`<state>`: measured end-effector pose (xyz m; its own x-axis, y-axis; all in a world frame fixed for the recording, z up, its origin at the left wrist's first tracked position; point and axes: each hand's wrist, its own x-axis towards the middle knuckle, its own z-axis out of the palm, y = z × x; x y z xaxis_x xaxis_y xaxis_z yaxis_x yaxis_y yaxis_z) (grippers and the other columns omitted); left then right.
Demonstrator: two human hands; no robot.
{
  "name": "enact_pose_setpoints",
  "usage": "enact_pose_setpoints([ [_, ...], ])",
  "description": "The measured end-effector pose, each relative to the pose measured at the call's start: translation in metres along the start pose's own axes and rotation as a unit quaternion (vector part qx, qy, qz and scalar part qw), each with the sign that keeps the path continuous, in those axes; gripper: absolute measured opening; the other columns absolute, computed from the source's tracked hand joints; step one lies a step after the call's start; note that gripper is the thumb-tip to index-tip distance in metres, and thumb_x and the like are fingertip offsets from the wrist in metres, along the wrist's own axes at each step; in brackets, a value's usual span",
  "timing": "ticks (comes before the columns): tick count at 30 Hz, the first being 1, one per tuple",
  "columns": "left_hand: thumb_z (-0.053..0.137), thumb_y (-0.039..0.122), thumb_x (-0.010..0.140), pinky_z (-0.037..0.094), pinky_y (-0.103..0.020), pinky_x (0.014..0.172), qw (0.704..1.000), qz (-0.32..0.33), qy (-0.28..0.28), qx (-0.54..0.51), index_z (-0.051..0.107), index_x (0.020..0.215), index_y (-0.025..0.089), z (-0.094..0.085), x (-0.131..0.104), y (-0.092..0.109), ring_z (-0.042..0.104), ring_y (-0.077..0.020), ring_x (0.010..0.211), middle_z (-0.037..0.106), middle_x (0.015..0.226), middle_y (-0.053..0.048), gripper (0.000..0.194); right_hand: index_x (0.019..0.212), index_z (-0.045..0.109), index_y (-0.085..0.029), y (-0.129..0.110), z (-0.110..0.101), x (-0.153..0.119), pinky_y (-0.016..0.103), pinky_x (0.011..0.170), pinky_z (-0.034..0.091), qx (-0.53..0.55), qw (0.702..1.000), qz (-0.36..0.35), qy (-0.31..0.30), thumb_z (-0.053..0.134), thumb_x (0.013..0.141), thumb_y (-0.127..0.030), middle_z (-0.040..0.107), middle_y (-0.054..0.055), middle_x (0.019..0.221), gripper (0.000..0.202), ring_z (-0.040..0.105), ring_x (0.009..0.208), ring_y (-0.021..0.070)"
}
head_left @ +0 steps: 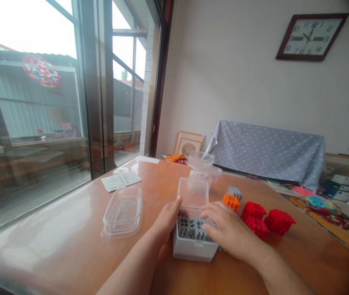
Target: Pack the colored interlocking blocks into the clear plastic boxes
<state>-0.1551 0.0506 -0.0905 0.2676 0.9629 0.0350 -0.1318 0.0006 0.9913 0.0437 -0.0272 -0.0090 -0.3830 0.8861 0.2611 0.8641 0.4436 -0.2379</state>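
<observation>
A clear plastic box (192, 249) stands near the front of the table with its hinged lid (193, 192) raised at the back. Grey toothed plastic pieces (189, 226) with square holes fill it, packed side by side. My left hand (168, 219) holds the box at its left wall, thumb up by the rim and the other fingers mostly hidden. Over the box's right side, my right hand (225, 225) is open, its curved fingers and thumb apart above the pieces. Whether its fingertips touch a piece I cannot tell.
Red blocks (253, 211), an orange block (231, 201) and a grey block (235, 191) sit to the right. An open clear container (123, 211) and printed papers (120, 180) lie left. More clear tubs (203, 170) stand behind the lid. Glass windows flank the table's left.
</observation>
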Motion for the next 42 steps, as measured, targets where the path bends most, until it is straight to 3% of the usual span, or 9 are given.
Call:
enact_pose_setpoints([
  [2,0.047,0.08,0.084,0.043,-0.031,0.066,1.0,0.002,0.005,0.002,0.069,0.071,0.013,0.0,0.0,0.0,0.062,-0.0205,0.067,0.071,0.073,-0.009,0.071,0.105,0.073,-0.026,-0.006,0.0,-0.001,0.041,0.101,0.044,0.001,1.0,-0.001,-0.008,0.056,0.092,-0.025,0.069,0.007,0.115,0.021,0.057,0.111,0.0253],
  [6,0.047,0.08,0.084,0.044,-0.031,0.067,1.0,-0.005,0.013,-0.005,0.069,0.072,0.013,0.001,-0.001,0.001,0.062,-0.0202,0.067,0.071,0.073,-0.009,0.072,0.111,0.073,-0.029,-0.016,0.002,-0.004,0.04,0.097,0.046,-0.005,0.999,0.0,-0.033,0.048,0.096,-0.025,0.068,0.008,0.116,0.029,0.059,0.109,0.025],
  [10,0.046,0.08,0.085,0.044,-0.03,0.067,1.0,-0.007,0.002,-0.006,0.07,0.072,0.013,0.001,-0.004,0.005,0.062,-0.0202,0.067,0.072,0.073,-0.009,0.072,0.121,0.069,-0.03,-0.009,-0.002,-0.005,0.04,0.097,0.047,0.018,1.0,0.016,-0.009,0.047,0.096,-0.027,0.068,0.008,0.115,0.033,0.062,0.107,0.0243],
  [16,0.046,0.077,0.086,0.043,-0.03,0.066,1.0,-0.019,0.007,0.002,0.07,0.072,0.014,0.001,-0.005,0.007,0.061,-0.0199,0.065,0.073,0.072,-0.009,0.069,0.129,0.066,-0.024,0.05,-0.018,-0.025,0.041,0.105,0.045,0.064,0.993,0.095,0.026,0.053,0.092,-0.034,0.067,0.01,0.127,0.04,0.061,0.119,0.026],
  [21,0.05,0.074,0.086,0.044,-0.03,0.066,1.0,-0.022,0.001,-0.009,0.071,0.072,0.015,0.001,-0.005,0.008,0.061,-0.0195,0.064,0.073,0.072,-0.008,0.065,0.137,0.062,-0.023,0.102,-0.021,-0.057,0.046,0.115,0.037,0.039,0.986,0.144,-0.075,0.07,0.079,-0.039,0.06,0.011,0.142,0.061,0.051,0.134,0.0329],
  [25,0.051,0.074,0.086,0.043,-0.03,0.066,1.0,-0.023,0.011,-0.006,0.07,0.07,0.016,0.002,-0.005,0.008,0.061,-0.0195,0.064,0.074,0.074,-0.008,0.064,0.139,0.061,-0.022,0.117,-0.015,-0.074,0.046,0.117,0.034,0.041,0.978,0.166,-0.116,0.073,0.073,-0.037,0.057,0.012,0.146,0.069,0.047,0.137,0.0348],
  [32,0.052,0.072,0.087,0.044,-0.03,0.065,0.999,-0.036,0.0,-0.016,0.074,0.077,0.014,0.002,-0.005,0.007,0.062,-0.0197,0.063,0.073,0.072,-0.008,0.063,0.124,0.068,-0.023,0.117,-0.011,-0.072,0.039,0.103,0.044,0.063,0.979,0.158,-0.114,0.071,0.071,-0.03,0.067,0.008,0.121,0.053,0.06,0.116,0.0298],
  [42,0.05,0.074,0.087,0.047,-0.03,0.067,0.999,-0.033,-0.014,-0.009,0.072,0.074,0.016,-0.001,-0.002,0.003,0.064,-0.0202,0.065,0.074,0.073,-0.007,0.064,0.098,0.064,-0.022,0.12,-0.011,-0.074,0.033,0.088,0.047,0.04,0.982,0.161,-0.093,0.068,0.071,-0.025,0.064,0.003,0.104,0.028,0.06,0.099,0.0234],
])
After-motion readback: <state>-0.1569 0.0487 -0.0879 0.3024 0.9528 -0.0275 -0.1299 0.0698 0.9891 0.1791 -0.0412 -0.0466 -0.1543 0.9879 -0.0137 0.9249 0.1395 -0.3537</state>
